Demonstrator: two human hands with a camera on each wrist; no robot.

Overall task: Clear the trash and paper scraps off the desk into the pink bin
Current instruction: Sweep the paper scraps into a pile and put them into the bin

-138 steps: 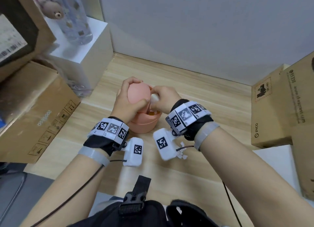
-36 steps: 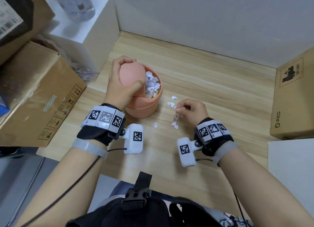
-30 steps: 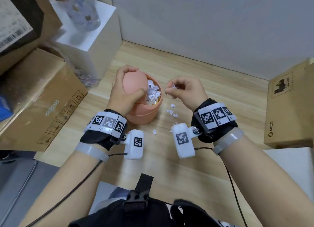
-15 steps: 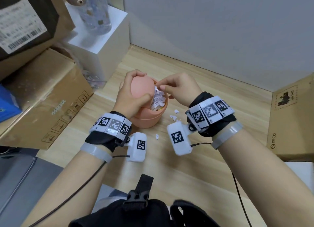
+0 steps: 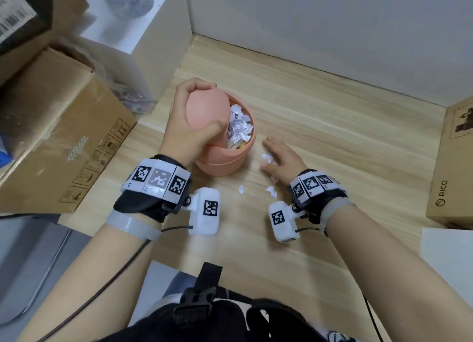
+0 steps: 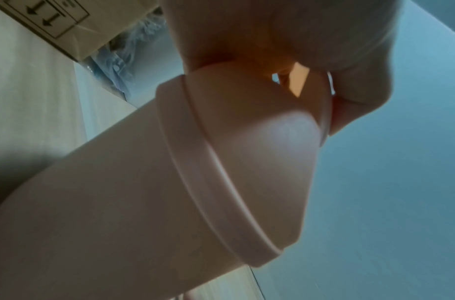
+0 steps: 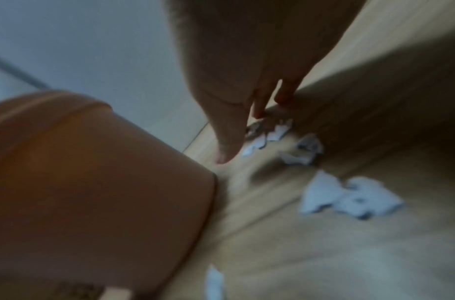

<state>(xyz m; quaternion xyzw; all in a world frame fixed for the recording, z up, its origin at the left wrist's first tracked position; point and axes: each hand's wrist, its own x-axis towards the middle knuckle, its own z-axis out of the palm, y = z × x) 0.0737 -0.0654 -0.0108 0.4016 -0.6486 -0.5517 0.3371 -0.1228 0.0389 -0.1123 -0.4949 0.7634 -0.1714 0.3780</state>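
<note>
The pink bin (image 5: 222, 160) stands on the wooden desk (image 5: 332, 137), full of white paper scraps (image 5: 239, 130). My left hand (image 5: 204, 106) grips its swing lid (image 5: 202, 119) and holds it tilted open; the left wrist view shows the bin wall (image 6: 144, 203) close up. Just right of the bin, my right hand (image 5: 267, 160) is low over the desk with straight, spread fingers above one scrap. Loose scraps (image 5: 271, 191) lie in front of it. The blurred right wrist view shows my right hand (image 7: 242, 138) reaching down to scraps (image 7: 349, 196) beside the bin (image 7: 92, 182).
A big cardboard box (image 5: 64, 137) borders the desk on the left, with a white stand (image 5: 158, 47) behind it. Another cardboard box (image 5: 455, 149) stands at the right, a white sheet (image 5: 448, 252) in front of it. A wall closes the back.
My right hand has left the bin mouth, dropped to the desk right of the bin and opened its fingers over the scraps. My left hand still holds the lid open.
</note>
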